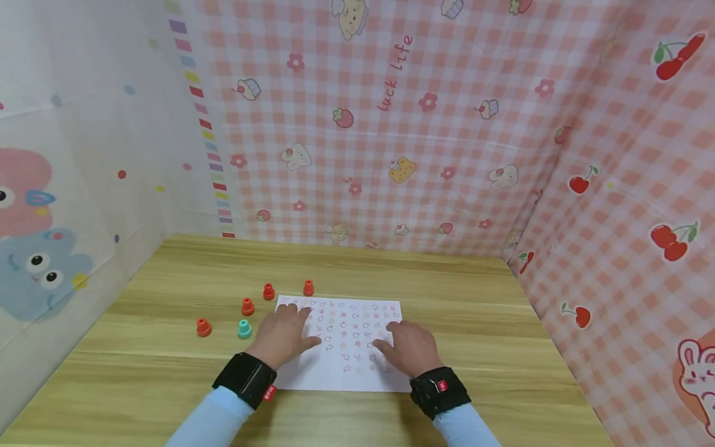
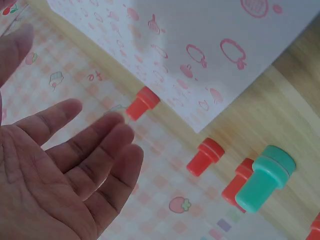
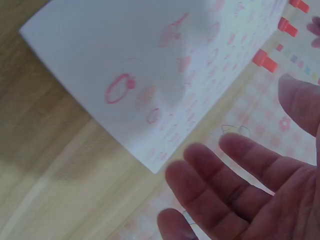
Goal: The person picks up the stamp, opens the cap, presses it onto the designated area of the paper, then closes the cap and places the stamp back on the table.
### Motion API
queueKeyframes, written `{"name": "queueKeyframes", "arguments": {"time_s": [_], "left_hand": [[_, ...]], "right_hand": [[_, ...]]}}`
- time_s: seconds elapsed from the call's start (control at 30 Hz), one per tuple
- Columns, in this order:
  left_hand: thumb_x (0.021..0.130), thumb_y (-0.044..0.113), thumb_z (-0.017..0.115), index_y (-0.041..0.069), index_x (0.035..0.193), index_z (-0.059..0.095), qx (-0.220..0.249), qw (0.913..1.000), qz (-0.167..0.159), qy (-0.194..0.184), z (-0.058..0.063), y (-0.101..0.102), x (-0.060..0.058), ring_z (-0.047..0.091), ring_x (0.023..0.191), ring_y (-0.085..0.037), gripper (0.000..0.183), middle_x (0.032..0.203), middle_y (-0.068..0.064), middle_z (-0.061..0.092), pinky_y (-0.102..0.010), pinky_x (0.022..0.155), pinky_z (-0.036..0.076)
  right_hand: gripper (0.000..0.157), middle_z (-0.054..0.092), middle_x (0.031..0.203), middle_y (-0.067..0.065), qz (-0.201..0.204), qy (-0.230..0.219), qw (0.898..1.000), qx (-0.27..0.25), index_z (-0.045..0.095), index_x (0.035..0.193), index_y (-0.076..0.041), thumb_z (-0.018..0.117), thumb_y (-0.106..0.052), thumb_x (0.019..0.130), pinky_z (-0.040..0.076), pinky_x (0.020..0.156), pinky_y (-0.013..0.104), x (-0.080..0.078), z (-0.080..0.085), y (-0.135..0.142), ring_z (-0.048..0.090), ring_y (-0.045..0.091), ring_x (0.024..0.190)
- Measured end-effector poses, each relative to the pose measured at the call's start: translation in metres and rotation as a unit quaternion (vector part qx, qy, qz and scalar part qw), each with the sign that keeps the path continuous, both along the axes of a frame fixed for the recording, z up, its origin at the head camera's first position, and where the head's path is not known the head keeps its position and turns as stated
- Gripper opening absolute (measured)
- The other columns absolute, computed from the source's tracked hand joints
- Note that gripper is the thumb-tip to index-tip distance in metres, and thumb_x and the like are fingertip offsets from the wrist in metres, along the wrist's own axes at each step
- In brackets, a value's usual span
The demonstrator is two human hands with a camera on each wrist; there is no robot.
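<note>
A white sheet of paper (image 1: 313, 375) covered in rows of small red and pink stamped pictures lies on the table. Over its left part is my left hand (image 1: 283, 334), fingers spread and holding nothing. My right hand (image 1: 412, 347) is over the right edge, its fingers loosely extended around nothing. Whether either hand touches the paper I cannot tell. To the left of the sheet stand a teal stamp (image 1: 244, 329) and several red stamps (image 1: 248, 306), one of them a red stamp (image 1: 309, 287) just behind the paper's far edge.
The wood-grain table (image 1: 475, 298) meets a pink checked cloth wall (image 1: 368, 149) at the back. Another checked cloth (image 1: 614, 205) hangs on the right, and a white printed cloth (image 1: 84, 124) on the left.
</note>
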State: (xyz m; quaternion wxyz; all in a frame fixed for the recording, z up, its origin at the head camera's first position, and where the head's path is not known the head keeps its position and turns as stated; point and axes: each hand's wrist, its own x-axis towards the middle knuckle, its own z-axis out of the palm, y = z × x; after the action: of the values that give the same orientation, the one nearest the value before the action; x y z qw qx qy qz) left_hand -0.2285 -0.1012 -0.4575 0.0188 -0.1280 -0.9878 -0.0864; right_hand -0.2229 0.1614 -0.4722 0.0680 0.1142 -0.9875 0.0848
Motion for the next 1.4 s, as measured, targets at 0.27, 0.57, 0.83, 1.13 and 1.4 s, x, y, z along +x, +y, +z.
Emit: {"name": "queueKeyframes", "arguments": {"time_s": [0.27,0.57,0.83,1.13,1.4], "left_hand": [[0.083,0.034,0.080,0.004,0.118,0.069,0.019,0.9989,0.002,-0.042,0.008,-0.009,0.004,0.064,0.096,-0.031,0.047,0.105,-0.014,0.070,-0.047,0.082,0.052],[0.082,0.020,0.079,0.004,0.108,0.071,0.016,0.9977,0.014,-0.064,0.020,-0.027,0.008,0.062,0.080,-0.024,0.032,0.097,-0.010,0.071,-0.043,0.070,0.051],[0.084,0.017,0.078,0.000,0.111,0.070,0.033,0.9961,0.042,-0.071,0.025,-0.042,0.007,0.062,0.081,-0.026,0.033,0.096,-0.011,0.069,-0.047,0.076,0.053],[0.082,0.014,0.077,-0.001,0.113,0.069,0.014,0.9979,0.057,-0.028,0.026,-0.063,0.005,0.063,0.088,-0.035,0.035,0.099,-0.017,0.069,-0.049,0.071,0.052],[0.081,0.009,0.072,-0.001,0.107,0.068,-0.007,0.9958,0.084,-0.037,0.021,-0.079,0.000,0.055,0.079,-0.032,0.028,0.089,-0.018,0.062,-0.047,0.064,0.049]], "right_hand": [[0.037,0.063,0.069,0.000,0.011,-0.051,0.999,0.012,0.075,0.094,-0.008,0.073,-0.044,0.086,0.043,0.054,0.032,0.005,0.012,-0.001,0.051,0.015,0.060],[0.037,0.064,0.073,0.001,0.012,-0.110,0.994,-0.004,0.073,0.094,-0.006,0.073,-0.042,0.086,0.043,0.056,0.033,0.009,0.018,-0.002,0.050,0.016,0.061],[0.039,0.065,0.075,0.003,0.010,-0.125,0.992,-0.006,0.073,0.096,-0.006,0.073,-0.043,0.085,0.043,0.059,0.034,0.010,0.016,-0.003,0.050,0.018,0.063],[0.041,0.066,0.079,0.003,0.002,-0.150,0.989,-0.001,0.073,0.101,-0.006,0.073,-0.044,0.086,0.042,0.062,0.036,0.012,0.018,-0.007,0.051,0.020,0.067],[0.040,0.065,0.079,0.003,0.000,-0.146,0.989,-0.004,0.073,0.101,-0.007,0.073,-0.043,0.085,0.042,0.062,0.036,0.013,0.016,-0.007,0.051,0.020,0.067]]}}
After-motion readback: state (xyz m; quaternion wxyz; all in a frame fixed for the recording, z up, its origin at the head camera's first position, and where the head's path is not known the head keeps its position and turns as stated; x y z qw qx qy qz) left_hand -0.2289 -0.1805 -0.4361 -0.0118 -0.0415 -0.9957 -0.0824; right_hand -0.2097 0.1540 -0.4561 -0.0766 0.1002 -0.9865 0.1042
